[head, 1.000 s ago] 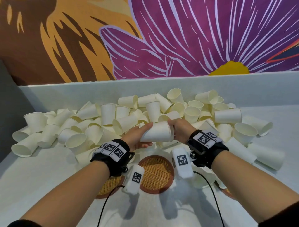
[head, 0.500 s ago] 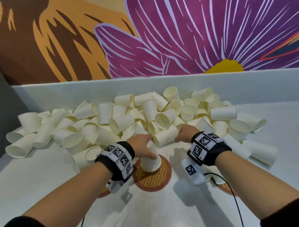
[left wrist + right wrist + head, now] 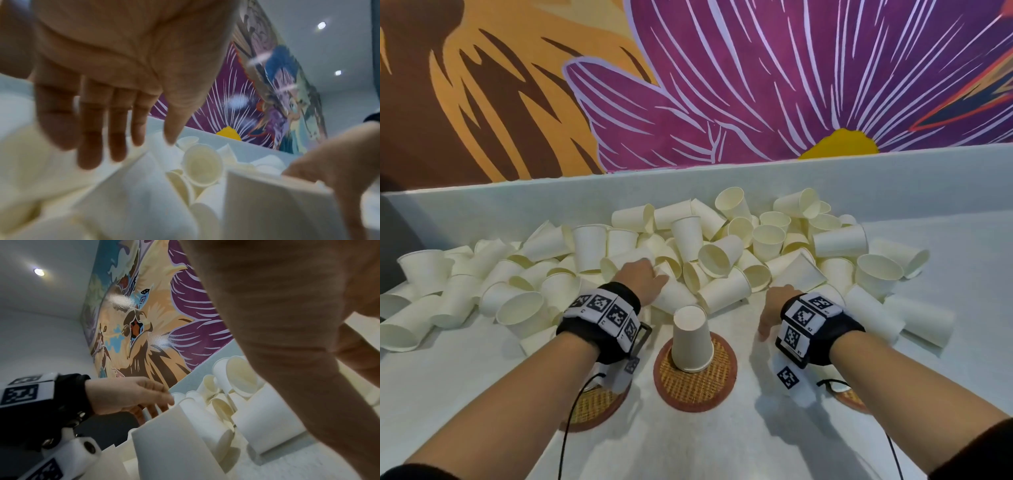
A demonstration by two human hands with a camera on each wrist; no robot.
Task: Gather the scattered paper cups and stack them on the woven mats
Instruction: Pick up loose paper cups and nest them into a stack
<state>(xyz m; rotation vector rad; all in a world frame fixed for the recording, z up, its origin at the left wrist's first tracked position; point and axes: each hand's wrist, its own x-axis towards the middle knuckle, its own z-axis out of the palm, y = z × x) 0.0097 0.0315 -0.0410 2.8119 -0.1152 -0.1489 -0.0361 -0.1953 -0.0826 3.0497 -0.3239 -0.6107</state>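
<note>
One white paper cup (image 3: 691, 337) stands upside down on the middle woven mat (image 3: 698, 385), with no hand on it. A big heap of white paper cups (image 3: 722, 255) lies behind it across the table. My left hand (image 3: 652, 275) reaches into the front of the heap; in the left wrist view its fingers (image 3: 119, 142) are straight and spread just above the cups, holding nothing. My right hand (image 3: 774, 306) hovers at the heap's front edge, right of the mat, thumb spread downward and nothing in its grip. Its fingertips are hidden.
Part of a second mat (image 3: 590, 409) shows under my left wrist, and a third mat (image 3: 851, 397) peeks out beside my right wrist. A low white wall (image 3: 517, 202) backs the table, with a painted mural above. Bare tabletop (image 3: 722, 445) lies in front of the mats.
My left hand set the cup upside down on the middle mat, let go, and moved forward into the heap. My right hand left the cup and shifted right, to the heap's front edge.
</note>
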